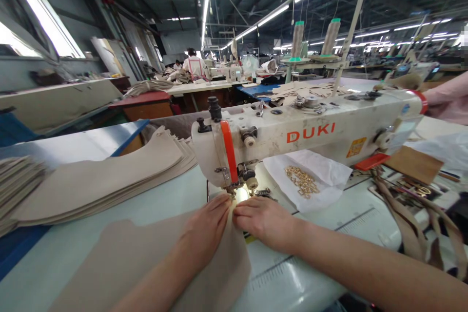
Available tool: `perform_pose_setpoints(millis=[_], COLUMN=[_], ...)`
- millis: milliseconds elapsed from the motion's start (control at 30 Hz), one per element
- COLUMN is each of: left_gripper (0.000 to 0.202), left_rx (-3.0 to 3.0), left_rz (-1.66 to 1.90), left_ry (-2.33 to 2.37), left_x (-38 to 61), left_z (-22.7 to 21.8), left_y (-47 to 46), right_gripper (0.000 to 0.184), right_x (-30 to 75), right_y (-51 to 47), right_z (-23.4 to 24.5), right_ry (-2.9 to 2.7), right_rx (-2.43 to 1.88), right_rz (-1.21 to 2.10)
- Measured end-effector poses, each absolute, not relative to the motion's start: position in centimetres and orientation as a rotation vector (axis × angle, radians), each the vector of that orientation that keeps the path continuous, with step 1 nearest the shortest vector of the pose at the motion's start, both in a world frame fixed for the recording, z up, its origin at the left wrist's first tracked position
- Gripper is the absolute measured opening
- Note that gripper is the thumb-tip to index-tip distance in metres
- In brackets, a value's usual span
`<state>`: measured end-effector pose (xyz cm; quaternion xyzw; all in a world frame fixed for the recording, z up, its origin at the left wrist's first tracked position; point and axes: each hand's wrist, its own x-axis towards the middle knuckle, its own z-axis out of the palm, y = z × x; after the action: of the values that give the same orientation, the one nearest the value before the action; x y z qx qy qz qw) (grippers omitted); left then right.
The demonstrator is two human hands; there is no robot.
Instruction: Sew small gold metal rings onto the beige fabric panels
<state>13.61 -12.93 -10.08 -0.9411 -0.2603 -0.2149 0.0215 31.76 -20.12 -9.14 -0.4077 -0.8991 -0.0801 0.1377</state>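
A beige fabric piece [120, 258] lies flat on the pale sewing table [321, 234], its far edge under the needle of the white DUKI sewing machine [310, 131]. My left hand [206, 226] rests on the fabric just left of the presser foot, fingers together, pinching the fabric edge. My right hand [265, 219] sits right of the needle, fingers curled onto the same edge. The two hands nearly touch below the lit needle area.
A stack of cut beige pieces [106, 180] lies to the left. White paper with gold metal rings [302, 181] sits behind my right hand. Beige straps [413, 214] lie at the right. Another person's arm [448, 100] shows at far right; workers sit in the background.
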Motion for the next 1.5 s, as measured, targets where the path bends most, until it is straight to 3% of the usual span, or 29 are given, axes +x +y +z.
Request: perform_pose_setpoints(millis=[1233,1500], left_gripper=[0.034,0.032], left_rx=[-2.922,-2.831], left_rz=[-0.752,-0.804], left_ry=[-0.852,-0.792], left_x=[14.3,10.4], left_z=[-9.7,-10.5], left_y=[-12.5,-16.6], right_gripper=[0.011,0.011], right_x=[31.7,29.7], right_y=[-19.5,-21.6], right_z=[-8.8,-9.4], right_ry=[-2.597,-2.661], right_rx=[-1.235,-0.960], right_rz=[-0.207,-0.240])
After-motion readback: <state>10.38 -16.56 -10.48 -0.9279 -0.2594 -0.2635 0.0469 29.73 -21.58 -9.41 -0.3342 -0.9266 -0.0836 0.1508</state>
